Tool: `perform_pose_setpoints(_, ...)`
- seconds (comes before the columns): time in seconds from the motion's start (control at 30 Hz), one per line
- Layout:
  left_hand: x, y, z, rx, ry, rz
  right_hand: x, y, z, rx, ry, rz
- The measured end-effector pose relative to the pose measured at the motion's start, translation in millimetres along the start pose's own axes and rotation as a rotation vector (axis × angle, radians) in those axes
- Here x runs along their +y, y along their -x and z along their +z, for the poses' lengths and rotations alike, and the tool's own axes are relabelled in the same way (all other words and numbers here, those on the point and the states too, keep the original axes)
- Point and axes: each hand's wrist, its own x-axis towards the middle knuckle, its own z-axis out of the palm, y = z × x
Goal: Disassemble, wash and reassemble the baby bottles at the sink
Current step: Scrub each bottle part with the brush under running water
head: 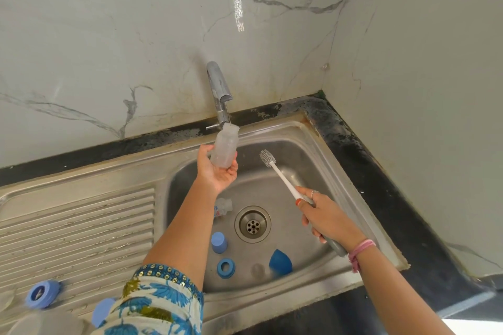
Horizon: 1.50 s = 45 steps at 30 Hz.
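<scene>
A frosted, whitish clear bottle (224, 150) and a white brush (275, 168) with a grey handle stand out against a silver steel sink (296, 144). In the basin lie a light blue cap (219, 242), a blue ring (226, 268) and a darker blue dome (281, 262). The wall (109, 35) is pale white marble with grey veins. The tabletop (394, 207) is black. A sleeve (160, 304) shows a blue and olive floral print on cream. A pink band (360, 250) circles one wrist.

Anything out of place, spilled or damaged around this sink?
Nothing spilled or broken. The black counter edge behind the sink looks stained and worn at the corner. Bottle parts lie loose in the basin, expected mid-wash; left hand holds the bottle under the tap.
</scene>
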Motion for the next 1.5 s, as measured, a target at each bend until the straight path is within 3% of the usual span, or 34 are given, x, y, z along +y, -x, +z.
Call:
perform_pose_setpoints(0.47,-11,-9,6,0.003,0.078,0.000,-2,1,-2,0.006,0.021,0.008)
perform_pose_setpoints(0.7,-4,-10,15,0.110,0.052,0.028,-7,-3,2,-0.003,0.049,-0.008)
perform_pose_setpoints(0.93,-8,-8,13,0.118,0.045,0.003,-6,-2,3,0.000,0.052,-0.010)
perform_pose_setpoints(1.3,-6,5,30,0.180,0.148,0.097,-6,1,2,0.004,0.017,-0.013)
perform_pose_setpoints(1.5,3,19,25,0.259,0.030,0.223,-8,1,1,0.007,0.025,-0.026)
